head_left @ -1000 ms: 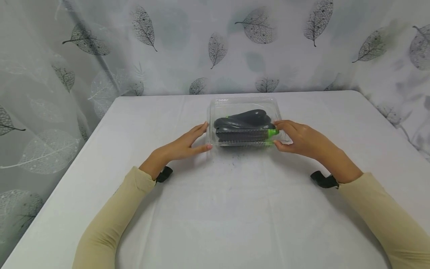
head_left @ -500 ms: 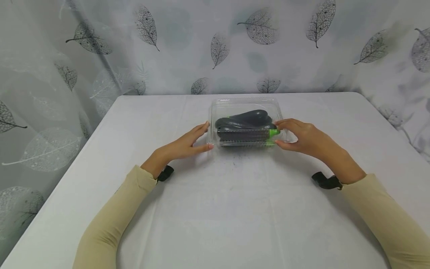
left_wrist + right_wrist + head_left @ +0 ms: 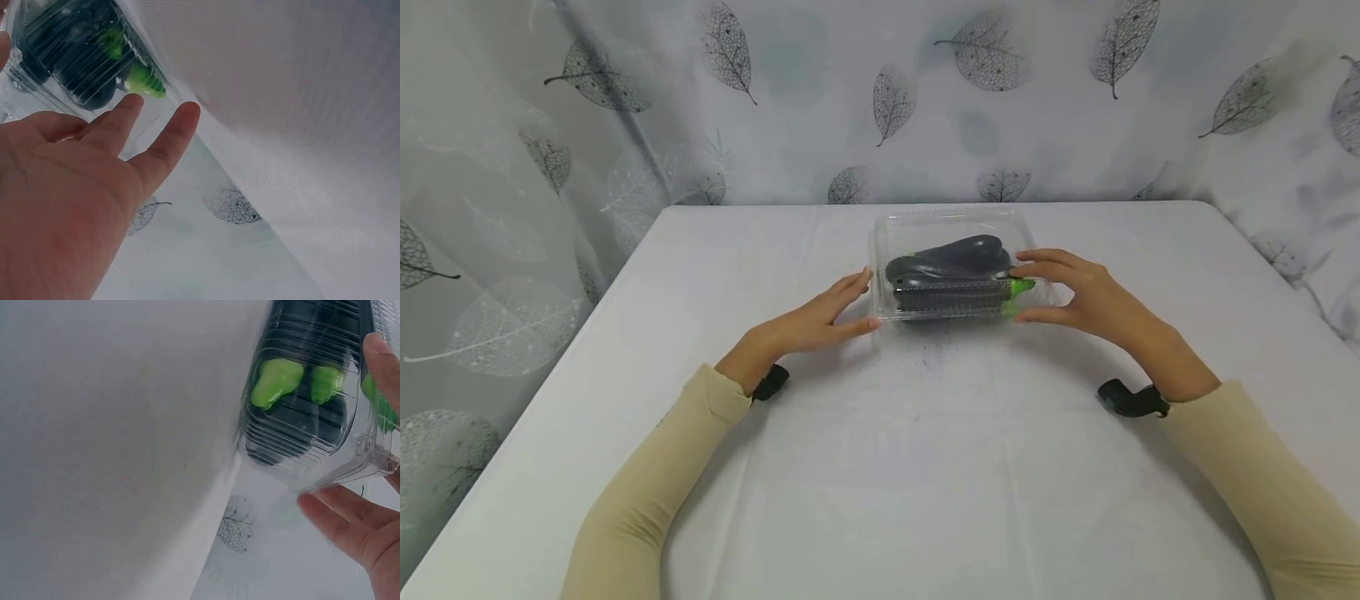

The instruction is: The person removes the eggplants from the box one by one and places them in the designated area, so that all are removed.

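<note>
Left hand [image 3: 805,327] and right hand [image 3: 1093,300] flank clear container [image 3: 940,227] — near table's far edge [image 3: 775,208].

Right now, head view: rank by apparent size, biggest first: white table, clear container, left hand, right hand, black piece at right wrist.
1. White table
2. Clear container
3. Left hand and right hand: look alike, so unranked
4. Black piece at right wrist

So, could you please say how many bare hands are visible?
2: left hand beside the left end of the clear rectangular plastic box, right hand at its right end.
</note>
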### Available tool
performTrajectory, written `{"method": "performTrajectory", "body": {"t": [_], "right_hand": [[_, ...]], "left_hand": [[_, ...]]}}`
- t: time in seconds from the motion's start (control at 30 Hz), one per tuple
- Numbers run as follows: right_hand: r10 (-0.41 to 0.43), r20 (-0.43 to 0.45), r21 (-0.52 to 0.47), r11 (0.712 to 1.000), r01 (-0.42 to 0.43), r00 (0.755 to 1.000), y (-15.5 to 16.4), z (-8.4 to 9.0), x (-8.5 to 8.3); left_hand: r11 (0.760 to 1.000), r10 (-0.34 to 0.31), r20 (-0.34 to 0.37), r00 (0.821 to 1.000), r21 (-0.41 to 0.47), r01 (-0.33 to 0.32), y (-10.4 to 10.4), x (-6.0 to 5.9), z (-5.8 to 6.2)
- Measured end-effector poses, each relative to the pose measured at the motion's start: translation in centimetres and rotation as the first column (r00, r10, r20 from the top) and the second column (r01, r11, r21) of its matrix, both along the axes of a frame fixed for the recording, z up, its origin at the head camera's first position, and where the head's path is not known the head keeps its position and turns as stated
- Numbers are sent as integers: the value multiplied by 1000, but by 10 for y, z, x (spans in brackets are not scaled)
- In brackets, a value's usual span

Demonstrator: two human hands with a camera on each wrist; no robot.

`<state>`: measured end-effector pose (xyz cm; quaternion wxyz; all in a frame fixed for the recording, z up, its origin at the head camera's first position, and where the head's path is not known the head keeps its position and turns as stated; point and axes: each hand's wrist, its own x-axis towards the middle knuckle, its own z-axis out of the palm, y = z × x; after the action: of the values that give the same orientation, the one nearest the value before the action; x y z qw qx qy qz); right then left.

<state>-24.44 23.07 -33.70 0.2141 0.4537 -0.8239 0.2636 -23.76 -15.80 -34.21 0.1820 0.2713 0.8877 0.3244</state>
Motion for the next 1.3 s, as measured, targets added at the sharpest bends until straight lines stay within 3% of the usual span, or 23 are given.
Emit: {"method": "performTrajectory", "body": {"t": [0.23, 0.4, 0.57, 0.7, 0.87, 1.07, 1.3], "right_hand": [[-54, 129, 9, 999, 54, 990, 5, 6, 1], [-20, 127, 29, 999, 17, 992, 6, 5, 3], [59, -45, 46, 997, -57, 997, 4, 1, 0], [106, -203, 66, 993, -95, 974, 2, 2, -2], [114, -261, 98, 991, -92, 959, 1, 4, -6], [121, -194, 125, 987, -98, 974, 2, 5, -5], [16, -83, 128, 992, -5, 996, 2, 7, 4]], "left_hand": [[1000, 3, 16, 1000, 14, -3, -1, 0, 1], [1000, 6, 27, 1000, 24, -7, -1, 1, 2], [999, 5, 28, 1000, 32, -6, -1, 1, 1], [999, 2, 25, 1000, 40, -3, -1, 1, 2], [999, -2, 19, 1000, 44, 1, -1, 1, 2], [999, -10, 28, 1000, 49, 8, 1, 1, 1], [999, -21, 21, 1000, 50, 20, 2, 2, 0]]}}
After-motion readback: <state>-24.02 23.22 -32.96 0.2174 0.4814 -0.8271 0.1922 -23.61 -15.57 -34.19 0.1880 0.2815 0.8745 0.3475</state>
